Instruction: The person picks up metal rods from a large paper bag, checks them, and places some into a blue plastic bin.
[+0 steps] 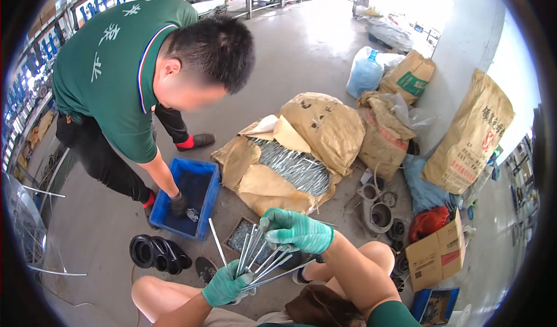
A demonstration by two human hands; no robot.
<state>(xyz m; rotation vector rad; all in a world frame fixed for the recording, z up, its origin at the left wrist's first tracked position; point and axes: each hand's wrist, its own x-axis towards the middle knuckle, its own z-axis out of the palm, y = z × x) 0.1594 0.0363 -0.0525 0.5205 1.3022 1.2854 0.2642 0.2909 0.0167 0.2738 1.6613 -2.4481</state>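
My left hand [225, 284], in a green glove, grips a fanned bundle of long, thin metal rods [251, 251] by their lower ends. Just above the bundle's upper ends is my right hand [301, 232], gloved the same way, its fingers closed in a pinch. What sits between those fingertips I cannot make out. Straight ahead lies a torn-open brown paper sack [249, 188] full of similar metal rods [296, 167]. On the floor below my hands, a shallow tray of small metal parts [239, 235] is partly hidden by the rods.
A co-worker [116, 77] bends over a blue crate [200, 229] at the left, a gloved hand inside. Black rings [158, 254] lie nearer. Metal castings [378, 215], a cardboard box [436, 254], and brown sacks [471, 133] stand to the right.
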